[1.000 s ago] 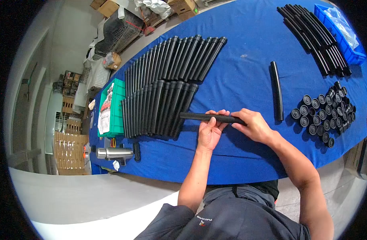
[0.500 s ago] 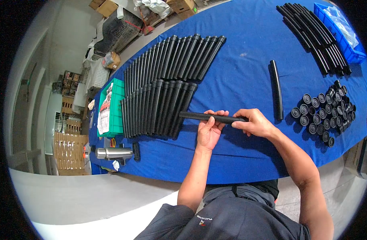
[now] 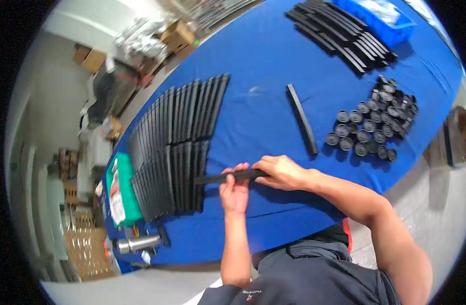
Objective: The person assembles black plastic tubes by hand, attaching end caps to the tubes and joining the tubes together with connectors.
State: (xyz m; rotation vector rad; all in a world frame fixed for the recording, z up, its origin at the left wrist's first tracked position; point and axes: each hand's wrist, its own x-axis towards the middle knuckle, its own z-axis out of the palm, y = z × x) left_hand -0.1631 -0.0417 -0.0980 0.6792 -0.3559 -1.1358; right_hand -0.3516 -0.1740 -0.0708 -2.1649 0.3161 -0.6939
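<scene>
A black tube lies level across both hands, above the front of the blue cloth. My left hand is palm up under its middle, thumb over the top and fingers behind. Closed around the tube's right end is my right hand, which hides that end. Beyond the left hand, two rows of capped black tubes lie side by side. A single black tube rests apart on the cloth, past the right hand. To its right sits a cluster of round black caps.
Plain black tubes lie at the far right beside a blue bin holding clear plastic. At the table's left end stand a teal crate and a steel flask. Cardboard boxes sit beyond the table.
The view has swung and blurred, so the table's contents appear farther left. Both hands still hold the tube; my right hand now wraps its end more fully and sits nearer the left.
</scene>
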